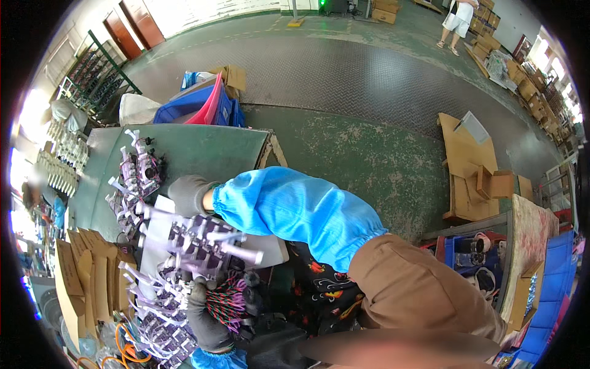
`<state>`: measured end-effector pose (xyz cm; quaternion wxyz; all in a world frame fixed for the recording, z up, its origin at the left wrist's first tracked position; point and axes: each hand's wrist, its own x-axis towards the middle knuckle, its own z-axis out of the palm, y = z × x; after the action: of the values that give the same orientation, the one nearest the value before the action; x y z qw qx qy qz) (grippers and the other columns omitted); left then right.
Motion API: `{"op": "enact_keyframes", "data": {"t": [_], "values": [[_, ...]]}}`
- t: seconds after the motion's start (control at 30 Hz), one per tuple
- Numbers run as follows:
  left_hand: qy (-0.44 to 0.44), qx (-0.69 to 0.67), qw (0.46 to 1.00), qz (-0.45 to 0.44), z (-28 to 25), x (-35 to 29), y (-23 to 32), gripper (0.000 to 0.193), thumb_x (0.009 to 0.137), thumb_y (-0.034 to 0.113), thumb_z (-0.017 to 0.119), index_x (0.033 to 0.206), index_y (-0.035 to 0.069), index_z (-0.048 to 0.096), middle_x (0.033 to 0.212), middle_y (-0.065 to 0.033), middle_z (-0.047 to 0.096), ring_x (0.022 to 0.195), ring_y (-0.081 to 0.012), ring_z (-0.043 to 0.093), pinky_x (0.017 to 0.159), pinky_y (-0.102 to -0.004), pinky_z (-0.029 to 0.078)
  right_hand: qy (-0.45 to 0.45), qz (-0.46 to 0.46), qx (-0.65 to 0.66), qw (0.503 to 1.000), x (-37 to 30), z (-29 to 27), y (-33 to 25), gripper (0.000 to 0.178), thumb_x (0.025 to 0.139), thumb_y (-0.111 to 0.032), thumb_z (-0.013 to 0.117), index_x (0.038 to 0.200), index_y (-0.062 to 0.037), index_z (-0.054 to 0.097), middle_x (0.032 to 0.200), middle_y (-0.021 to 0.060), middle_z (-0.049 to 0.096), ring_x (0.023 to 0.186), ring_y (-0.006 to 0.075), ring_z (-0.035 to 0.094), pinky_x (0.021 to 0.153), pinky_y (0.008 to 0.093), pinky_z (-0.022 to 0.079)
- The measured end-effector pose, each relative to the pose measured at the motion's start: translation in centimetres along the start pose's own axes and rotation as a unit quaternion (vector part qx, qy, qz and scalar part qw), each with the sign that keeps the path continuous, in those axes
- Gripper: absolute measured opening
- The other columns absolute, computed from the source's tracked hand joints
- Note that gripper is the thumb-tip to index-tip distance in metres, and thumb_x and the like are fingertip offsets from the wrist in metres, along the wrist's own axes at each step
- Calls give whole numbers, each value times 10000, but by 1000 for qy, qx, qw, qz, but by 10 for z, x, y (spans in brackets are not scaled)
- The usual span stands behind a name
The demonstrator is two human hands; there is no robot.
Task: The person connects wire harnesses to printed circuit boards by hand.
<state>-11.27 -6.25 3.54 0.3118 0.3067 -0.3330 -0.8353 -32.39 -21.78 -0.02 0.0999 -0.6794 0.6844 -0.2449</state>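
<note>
My left hand, in a dark grey glove, reaches up from the lower edge. Its fingers curl against the lower side of a cluster of purple-and-white plastic parts, which is smeared by motion. Beside this hand lies a bundle of red, green and black cords. My right hand, gloved in grey below a bright blue sleeve, is over the far side of a pale flat tray or board. Its fingers are turned away and hidden. More purple-and-white parts lie beyond and nearer.
The green table ends at a corner ahead. Past it stands a blue bin with a pink sheet. Cardboard pieces stand at left, near an orange hose. Cartons and blue bins are at right; a person stands far off.
</note>
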Motion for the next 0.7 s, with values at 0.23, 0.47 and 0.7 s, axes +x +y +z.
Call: {"op": "enact_keyframes", "data": {"t": [0.23,0.47,0.7], "values": [[-33,-8,990,135,-40,-26,5,754,869,222,671,1480,59,261,1077,-68,606,1010,-237,594,1033,-465,415,119,-117,99,981,-35,-57,-36,238,835,-151,563,1037,-56,646,926,180,638,875,375,625,752,487,491],[-70,-73,970,220,-25,1,15,674,922,212,617,1467,46,257,1224,-132,588,1104,-258,584,1011,-409,428,-10,-240,228,944,-110,-89,-83,170,840,-178,673,969,-67,665,864,130,666,769,271,668,664,382,515],[-29,-150,948,278,-27,-2,8,695,944,138,593,1502,69,186,1260,-140,563,1130,-248,573,991,-396,471,-170,-222,137,950,-116,-82,-106,230,812,-245,709,954,-71,658,825,121,646,771,311,654,687,425,510]]}}
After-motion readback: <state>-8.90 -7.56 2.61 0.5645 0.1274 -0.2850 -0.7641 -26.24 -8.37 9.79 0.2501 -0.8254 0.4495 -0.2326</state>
